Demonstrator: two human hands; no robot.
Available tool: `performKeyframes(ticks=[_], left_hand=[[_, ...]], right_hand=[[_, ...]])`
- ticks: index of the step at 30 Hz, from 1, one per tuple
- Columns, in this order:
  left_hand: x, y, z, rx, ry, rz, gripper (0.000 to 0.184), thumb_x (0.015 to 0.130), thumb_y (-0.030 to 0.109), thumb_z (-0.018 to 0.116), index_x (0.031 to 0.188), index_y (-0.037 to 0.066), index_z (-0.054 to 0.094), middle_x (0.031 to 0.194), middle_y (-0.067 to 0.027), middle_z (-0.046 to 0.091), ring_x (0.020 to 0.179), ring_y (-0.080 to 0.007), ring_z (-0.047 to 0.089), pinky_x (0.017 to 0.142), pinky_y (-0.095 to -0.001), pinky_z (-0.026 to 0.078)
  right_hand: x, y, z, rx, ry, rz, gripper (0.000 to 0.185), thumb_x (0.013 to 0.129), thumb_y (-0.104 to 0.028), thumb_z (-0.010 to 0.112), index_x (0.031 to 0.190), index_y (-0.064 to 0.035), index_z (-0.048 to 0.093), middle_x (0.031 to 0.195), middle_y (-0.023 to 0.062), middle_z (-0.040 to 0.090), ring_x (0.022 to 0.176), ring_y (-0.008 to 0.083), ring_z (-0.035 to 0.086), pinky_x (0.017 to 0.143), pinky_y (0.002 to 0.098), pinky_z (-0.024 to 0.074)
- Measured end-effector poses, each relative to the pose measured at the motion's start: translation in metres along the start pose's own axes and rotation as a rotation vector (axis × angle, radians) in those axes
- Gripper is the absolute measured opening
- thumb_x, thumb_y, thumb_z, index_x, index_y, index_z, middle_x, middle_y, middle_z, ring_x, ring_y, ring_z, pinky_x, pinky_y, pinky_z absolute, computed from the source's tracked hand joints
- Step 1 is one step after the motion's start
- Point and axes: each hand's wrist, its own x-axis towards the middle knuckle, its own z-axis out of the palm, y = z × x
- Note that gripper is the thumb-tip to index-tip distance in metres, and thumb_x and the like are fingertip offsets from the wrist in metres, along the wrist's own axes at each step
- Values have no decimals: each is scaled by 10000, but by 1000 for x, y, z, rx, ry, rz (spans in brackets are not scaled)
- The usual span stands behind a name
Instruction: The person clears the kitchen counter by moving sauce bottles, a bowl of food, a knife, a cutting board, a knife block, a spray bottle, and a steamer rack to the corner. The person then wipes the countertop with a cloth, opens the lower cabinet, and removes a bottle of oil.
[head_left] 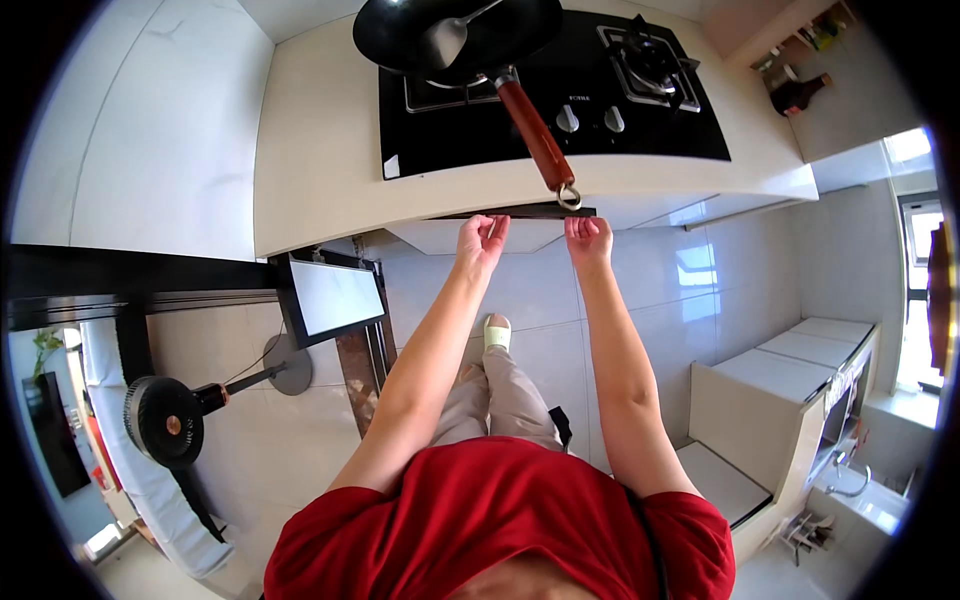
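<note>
Below the counter's front edge, my left hand point(482, 243) has its fingers curled at the top edge of a pale drawer front point(440, 236), by a long dark strip point(530, 211). My right hand point(589, 241) is closed in the same way at the strip's right end, just under the ring of the pan's handle. A black wok point(385, 35) with a red-brown handle point(537, 135) sits on the left burner of the black gas stove point(640, 135). Inside the wok lies a metal spatula point(447, 42).
The pale countertop point(320, 150) surrounds the stove. A black fan point(165, 422) on a stand is at the left, near a dark-framed panel point(335, 297). White cabinets point(755, 395) and a sink faucet point(853, 482) are at the lower right. A dark bottle point(795, 95) lies toward the upper right.
</note>
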Motion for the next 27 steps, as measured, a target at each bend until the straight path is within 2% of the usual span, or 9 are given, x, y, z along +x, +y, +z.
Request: performKeyframes(ticks=[5, 7, 10, 12, 14, 17, 20, 23, 27], left_hand=[[-36, 3, -48, 151, 59, -17, 229, 771, 42, 660, 897, 20, 470, 914, -115, 529, 859, -245, 554, 833, -414, 521], [-51, 9, -66, 343, 14, 0, 255, 781, 93, 686, 921, 46, 478, 906, -100, 541, 845, -230, 560, 823, -404, 519], [-74, 22, -91, 481, -2, 9, 237, 791, 97, 679, 936, 85, 492, 874, -65, 575, 819, -200, 577, 759, -367, 515], [-89, 35, -110, 566, 13, 17, 202, 800, 108, 671, 938, 97, 523, 875, -51, 589, 823, -183, 573, 750, -345, 495], [-110, 52, -122, 637, -19, 7, 209, 796, 129, 680, 938, 117, 528, 871, -23, 602, 777, -161, 578, 735, -331, 484], [-135, 80, -141, 764, 34, 57, 210, 802, 156, 677, 964, 128, 546, 875, 2, 607, 796, -140, 582, 741, -317, 477], [-159, 110, -143, 864, 112, 59, 209, 790, 170, 693, 951, 144, 562, 869, 26, 605, 783, -123, 581, 723, -301, 474], [-164, 143, -157, 962, 86, 44, 197, 782, 178, 702, 925, 151, 570, 829, 40, 606, 744, -107, 577, 667, -274, 474], [-170, 178, -167, 1051, 133, 45, 203, 791, 188, 693, 963, 147, 593, 821, 51, 607, 720, -81, 559, 634, -240, 454]], right_hand=[[-79, 13, -71, -245, 74, -112, 264, 855, -205, 602, 916, 31, 501, 833, 109, 568, 771, 229, 605, 755, 359, 555], [-115, 12, -96, -324, 35, -39, 216, 871, -156, 563, 902, 47, 498, 828, 155, 577, 763, 262, 629, 744, 362, 568], [-159, 12, -140, -392, -78, 217, 157, 878, -131, 538, 830, 16, 515, 802, 209, 625, 723, 299, 640, 773, 388, 545], [-186, 18, -167, -431, -95, 433, 203, 885, -136, 530, 706, -44, 505, 781, 161, 614, 757, 268, 628, 822, 406, 519], [-208, 28, -196, -318, -235, 763, 137, 878, -158, 544, 808, -41, 531, 810, 123, 612, 781, 239, 622, 806, 396, 514], [-250, 57, -189, -627, -21, 937, 217, 854, -137, 588, 1017, -11, 521, 939, 137, 628, 909, 282, 613, 838, 407, 503], [-256, 101, -196, -734, -42, 1069, 256, 872, -133, 562, 1049, 43, 502, 1035, 175, 591, 996, 308, 575, 908, 404, 472], [-263, 139, -187, -696, -161, 1391, 304, 888, -105, 530, 1097, 105, 462, 1121, 215, 535, 1101, 327, 506, 993, 393, 410], [-277, 199, -189, -717, -309, 1417, 260, 889, -113, 530, 1043, 94, 499, 1060, 199, 566, 1027, 292, 555, 947, 373, 452]])
